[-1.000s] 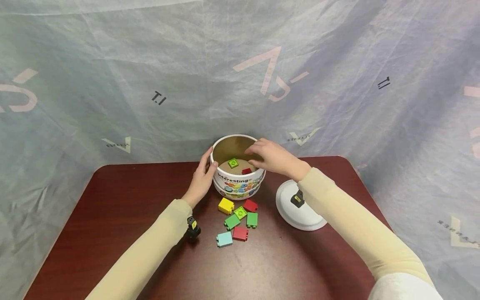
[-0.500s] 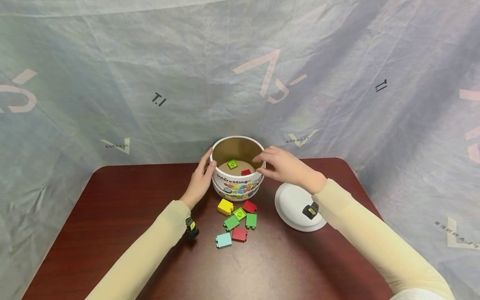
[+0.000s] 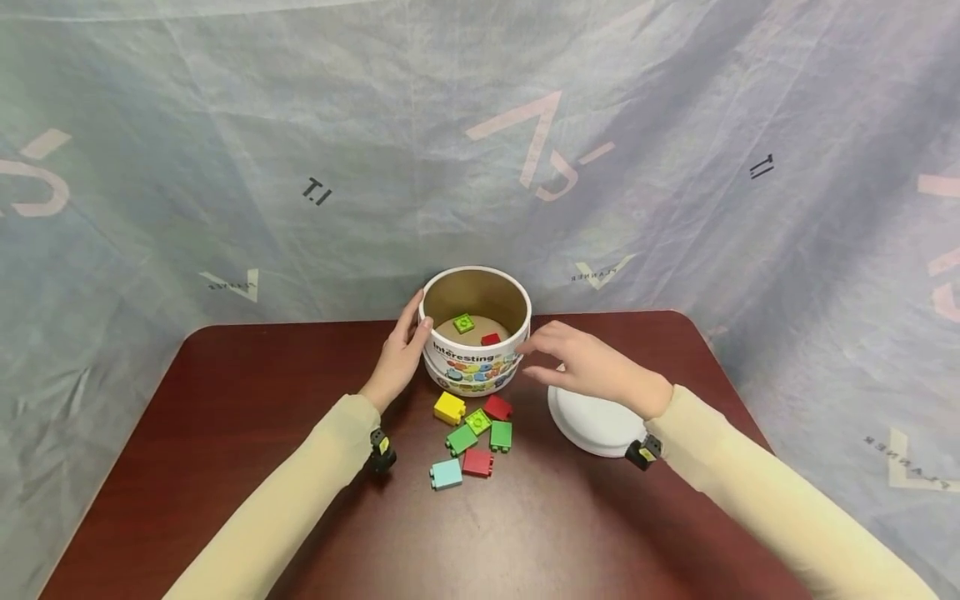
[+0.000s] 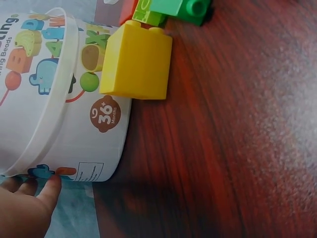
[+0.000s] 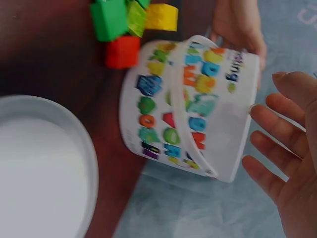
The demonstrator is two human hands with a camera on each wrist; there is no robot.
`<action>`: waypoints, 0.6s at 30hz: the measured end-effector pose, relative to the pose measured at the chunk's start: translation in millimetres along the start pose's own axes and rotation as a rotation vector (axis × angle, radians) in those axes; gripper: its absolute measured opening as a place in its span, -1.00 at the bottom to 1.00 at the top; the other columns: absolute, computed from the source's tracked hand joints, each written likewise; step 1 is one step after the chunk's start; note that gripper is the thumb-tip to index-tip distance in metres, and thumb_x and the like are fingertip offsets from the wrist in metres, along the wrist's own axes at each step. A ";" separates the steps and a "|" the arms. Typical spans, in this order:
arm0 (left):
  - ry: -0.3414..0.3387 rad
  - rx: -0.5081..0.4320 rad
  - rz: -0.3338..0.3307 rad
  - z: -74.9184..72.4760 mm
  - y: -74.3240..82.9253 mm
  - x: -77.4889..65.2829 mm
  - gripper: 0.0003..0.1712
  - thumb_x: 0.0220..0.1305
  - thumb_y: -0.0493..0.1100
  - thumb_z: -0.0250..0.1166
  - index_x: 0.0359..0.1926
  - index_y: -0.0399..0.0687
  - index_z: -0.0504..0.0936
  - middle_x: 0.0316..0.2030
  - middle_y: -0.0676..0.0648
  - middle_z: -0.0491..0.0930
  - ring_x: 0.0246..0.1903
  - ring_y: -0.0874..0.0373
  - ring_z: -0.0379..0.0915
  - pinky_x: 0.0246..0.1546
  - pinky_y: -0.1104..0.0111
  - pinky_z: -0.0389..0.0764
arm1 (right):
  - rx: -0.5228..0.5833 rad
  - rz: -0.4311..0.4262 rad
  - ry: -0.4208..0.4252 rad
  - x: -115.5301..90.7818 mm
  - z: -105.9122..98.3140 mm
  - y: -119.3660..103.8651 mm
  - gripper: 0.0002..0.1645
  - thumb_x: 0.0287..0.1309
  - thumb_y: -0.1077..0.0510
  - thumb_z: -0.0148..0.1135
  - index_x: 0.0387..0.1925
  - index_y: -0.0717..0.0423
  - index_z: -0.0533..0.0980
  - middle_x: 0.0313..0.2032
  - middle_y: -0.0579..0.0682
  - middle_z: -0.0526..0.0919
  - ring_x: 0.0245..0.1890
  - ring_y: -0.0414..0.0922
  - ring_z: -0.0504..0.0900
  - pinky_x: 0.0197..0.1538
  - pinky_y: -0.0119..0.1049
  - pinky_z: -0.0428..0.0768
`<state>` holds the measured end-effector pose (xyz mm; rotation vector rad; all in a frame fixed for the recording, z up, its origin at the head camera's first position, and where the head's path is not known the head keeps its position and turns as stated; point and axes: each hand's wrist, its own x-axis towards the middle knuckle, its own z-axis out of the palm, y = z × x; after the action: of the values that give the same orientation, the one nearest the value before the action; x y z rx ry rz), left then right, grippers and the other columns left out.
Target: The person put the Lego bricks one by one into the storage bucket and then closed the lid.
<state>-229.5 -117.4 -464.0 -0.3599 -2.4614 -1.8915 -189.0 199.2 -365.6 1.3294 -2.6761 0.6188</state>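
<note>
A white toy bucket [image 3: 471, 367] with colourful printing stands near the back of the table, its top uncovered. Within it lie a lime-green block [image 3: 463, 323] and a red block [image 3: 491, 340]. My left hand [image 3: 397, 358] rests against the bucket's left side, thumb and fairly straight fingers at the rim; in the left wrist view the fingertips [image 4: 51, 186] touch its printed wall. My right hand [image 3: 581, 362], holding nothing, hovers by the bucket's right side with fingers spread and loosely bent, partly over the white lid [image 3: 592, 425].
In front of the bucket lie several loose blocks: a yellow block [image 3: 449, 408], green blocks [image 3: 501, 436], red blocks [image 3: 477, 462] and a light-blue block [image 3: 446, 474]. The dark red table [image 3: 247, 392] ends at a hanging grey cloth [image 3: 360, 167] behind.
My right hand has come out of the bucket, over its rim, and moved right and toward me. My left hand stays at the bucket's side. The blocks lie as before.
</note>
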 end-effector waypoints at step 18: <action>0.001 0.022 -0.009 0.0 -0.2 0.7 -0.30 0.67 0.12 -0.02 0.67 0.47 -0.03 0.57 -0.19 0.18 0.48 -0.08 0.26 0.46 -0.07 0.29 | -0.007 -0.017 -0.039 -33.9 72.9 -9.8 -0.57 0.25 0.11 0.49 0.10 0.19 0.66 -0.04 0.03 0.72 -0.01 -0.09 0.63 0.11 -0.15 0.63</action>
<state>-230.2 -117.2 -464.1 -0.3480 -2.4853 -1.8666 -153.4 190.5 -437.7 1.3749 -2.6920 0.5866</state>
